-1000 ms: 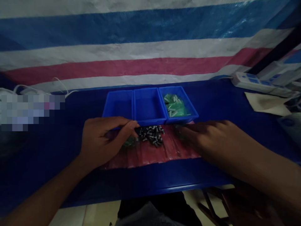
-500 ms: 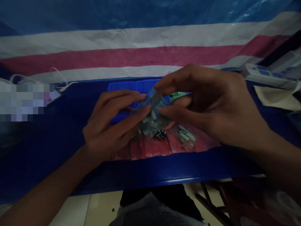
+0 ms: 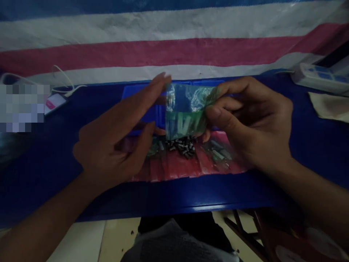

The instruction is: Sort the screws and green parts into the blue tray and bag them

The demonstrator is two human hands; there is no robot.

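My right hand [image 3: 245, 116] pinches the right side of a small clear plastic bag [image 3: 187, 109], held upright, with pale pieces visible in its lower part. At the bag's left edge, my left hand [image 3: 122, 134] has its thumb and fingers spread apart, and nothing shows gripped between them. Below the bag, a pile of small dark and silvery parts [image 3: 185, 147] lies on red plastic [image 3: 177, 167]. Another clear bag with metal pieces [image 3: 219, 151] rests to the right of the pile. Behind my hands is a blue compartment tray [image 3: 131, 91], partly covered.
A white power strip [image 3: 316, 78] and beige cloth or paper [image 3: 327, 107] lie at the right of the blue table [image 3: 169, 196]. White cables [image 3: 65, 82] and a white box [image 3: 56, 102] are at the left. Striped sheeting [image 3: 163, 52] hangs behind.
The fingers of my left hand have spread and moved left off the bag. My right hand now holds the bag flatter and more upright, and more of the dark parts show beneath it.
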